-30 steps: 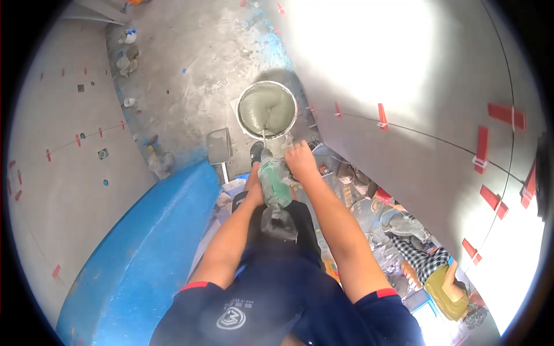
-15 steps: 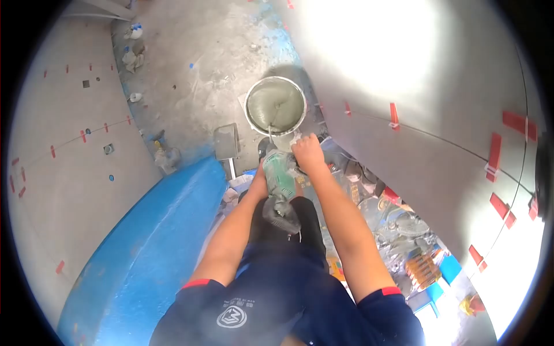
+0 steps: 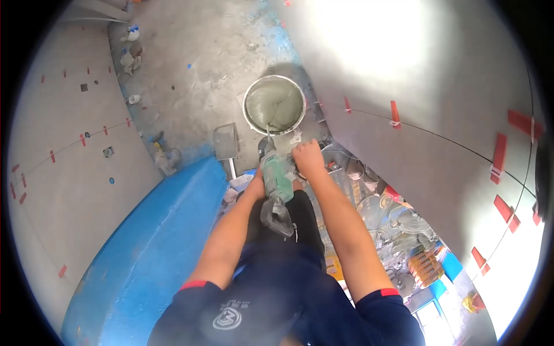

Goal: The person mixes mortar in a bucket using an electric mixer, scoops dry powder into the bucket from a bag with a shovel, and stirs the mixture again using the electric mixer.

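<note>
A green mixing drill (image 3: 278,180) points away from me, its grey rear handle (image 3: 277,217) above my legs. My left hand (image 3: 257,184) is closed around the left side of the drill body; its fingers are partly hidden. On the right, my right hand (image 3: 307,157) is curled in a fist beside the drill, apparently on its side handle, which the hand mostly hides. The mixing shaft (image 3: 268,130) runs over the near rim of a round bucket (image 3: 247,117) into thick grey-green mortar (image 3: 276,104). The paddle end is hidden in the mortar.
A flat dustpan-like tool (image 3: 225,142) lies left of the bucket. A large blue curved object (image 3: 144,254) fills the lower left. Tiled walls with red wedges (image 3: 395,115) stand on both sides. Tools and clutter (image 3: 404,230) cover the lower right, and scraps (image 3: 131,57) line the left wall.
The drill's body and rear handle have swung slightly left, with my hands keeping hold. The swirl in the mortar has changed shape a little.
</note>
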A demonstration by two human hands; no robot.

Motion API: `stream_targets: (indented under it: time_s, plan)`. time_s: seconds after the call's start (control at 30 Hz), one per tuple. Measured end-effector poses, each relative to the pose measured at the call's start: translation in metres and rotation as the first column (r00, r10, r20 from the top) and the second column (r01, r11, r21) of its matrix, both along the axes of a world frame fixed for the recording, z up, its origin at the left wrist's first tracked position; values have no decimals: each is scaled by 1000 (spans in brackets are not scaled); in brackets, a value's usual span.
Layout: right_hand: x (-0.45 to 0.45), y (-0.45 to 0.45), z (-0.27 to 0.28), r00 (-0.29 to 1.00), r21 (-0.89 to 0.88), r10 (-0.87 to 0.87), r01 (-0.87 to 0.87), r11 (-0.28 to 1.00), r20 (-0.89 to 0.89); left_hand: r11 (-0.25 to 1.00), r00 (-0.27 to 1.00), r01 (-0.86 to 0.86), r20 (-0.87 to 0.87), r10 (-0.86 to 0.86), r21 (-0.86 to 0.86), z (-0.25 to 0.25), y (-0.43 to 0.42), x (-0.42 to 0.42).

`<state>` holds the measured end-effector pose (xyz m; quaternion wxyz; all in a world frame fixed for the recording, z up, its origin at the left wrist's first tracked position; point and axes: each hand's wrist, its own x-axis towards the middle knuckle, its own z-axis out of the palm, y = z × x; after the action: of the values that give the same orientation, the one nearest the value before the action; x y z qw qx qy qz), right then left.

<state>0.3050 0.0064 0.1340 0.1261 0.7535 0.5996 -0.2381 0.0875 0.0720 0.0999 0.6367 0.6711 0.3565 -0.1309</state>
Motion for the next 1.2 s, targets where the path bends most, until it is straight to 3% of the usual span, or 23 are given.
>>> stream_targets:
  time_s: [0.07, 0.13, 0.33, 0.47, 0.53, 0.6, 0.67, 0.7, 0.73, 0.8, 0.87, 0.93, 1.0, 1.07, 1.1, 1.13, 1.2]
  plan:
    - [-1, -5, -4, 1000, 74, 16, -16, 997, -5, 989, 991, 132, -42, -130, 68, -17, 0, -7]
    - [-3, -3, 4, 999, -11, -31, 31, 999, -17, 983, 982, 169, -102, -161, 74, -40, -4, -20]
    - [-4, -3, -5, 1000, 174, 7, -9, 985, 11, 937, 920, 341, -233, -316, 71, -100, -7, -47]
    - [-8, -7, 1, 999, 141, -28, 32, 990, -26, 903, 870, 416, -334, -362, 105, -60, 8, -42]
    - [-2, -5, 5, 999, 92, -37, 40, 995, -29, 855, 851, 509, -208, -483, 98, -63, 15, -32]
    - [-1, -8, 3, 999, 158, -31, 33, 987, -18, 872, 883, 455, -222, -414, 183, -65, 8, -39]
    - [2, -7, 3, 998, 108, -40, 46, 993, -49, 866, 857, 485, -264, -443, 123, -65, 10, -37]
    - [3, -6, 5, 999, 89, -29, 32, 996, -36, 912, 888, 389, -313, -336, 126, -59, 8, -34]
    - [3, -4, 6, 999, 17, -25, 25, 1000, -30, 850, 840, 513, -272, -470, 117, -57, 14, -29]
    - [5, -5, 6, 999, 37, -21, 22, 999, -25, 899, 870, 424, -323, -373, 105, -35, 14, -16]
    - [8, -9, 5, 999, 44, 1, 1, 999, -47, 911, 890, 400, -278, -362, 96, -49, 7, -24]
    - [6, -14, -3, 998, 71, -37, 41, 997, -54, 860, 858, 499, -200, -473, 110, -94, -2, -43]
    - [3, -18, -9, 998, 65, -58, 60, 996, -32, 827, 843, 536, -158, -515, 169, -62, 7, -26]
    - [3, -24, -12, 996, 7, -58, 59, 998, -60, 856, 848, 509, -225, -480, 92, -57, 10, -21]
    - [3, -30, -15, 994, 17, -77, 78, 997, -71, 780, 765, 621, -275, -583, 74, -55, 10, -21]
    - [7, -32, -18, 995, 25, -69, 71, 997, -67, 784, 770, 615, -276, -575, 83, -54, 12, -17]
    - [-4, -50, -16, 977, -36, -149, 145, 989, -155, 867, 806, 493, -413, -425, 70, -26, 20, -13]
